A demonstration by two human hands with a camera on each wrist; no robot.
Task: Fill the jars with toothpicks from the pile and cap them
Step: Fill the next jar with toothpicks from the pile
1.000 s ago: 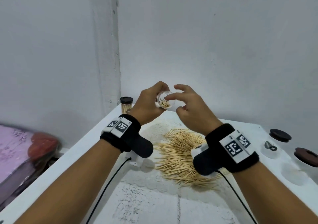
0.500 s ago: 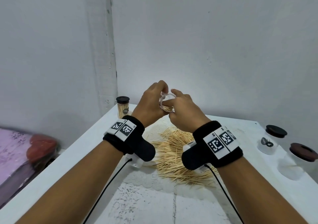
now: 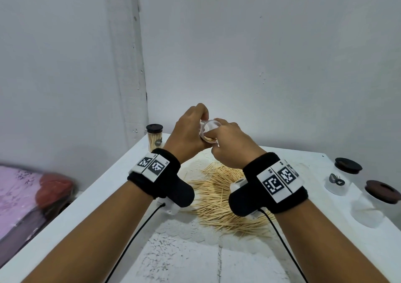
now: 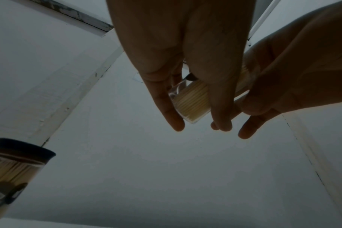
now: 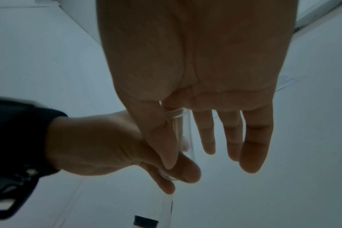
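Note:
My left hand [image 3: 191, 128] grips a clear jar [image 3: 208, 128], raised above the table and tipped with its mouth toward me. The left wrist view shows toothpicks packed inside the jar [image 4: 191, 101], with my left fingers [image 4: 219, 108] wrapped round it. My right hand [image 3: 230, 143] is at the mouth, forefinger over the rim. In the right wrist view its thumb [image 5: 166, 148] lies along the jar wall [image 5: 182, 123] while the other fingers hang loose. The toothpick pile [image 3: 217, 196] lies on the table below my wrists.
A filled jar with a black cap [image 3: 154, 138] stands at the table's back left corner. Two white jars with dark lids [image 3: 347, 165] [image 3: 382, 192] stand at the right edge. The wall is close behind. Pink fabric [image 3: 19, 187] lies left of the table [image 3: 112, 196].
My right hand has moved in from a raised pinch beside the jar to close over its mouth. The left hand holds the jar throughout.

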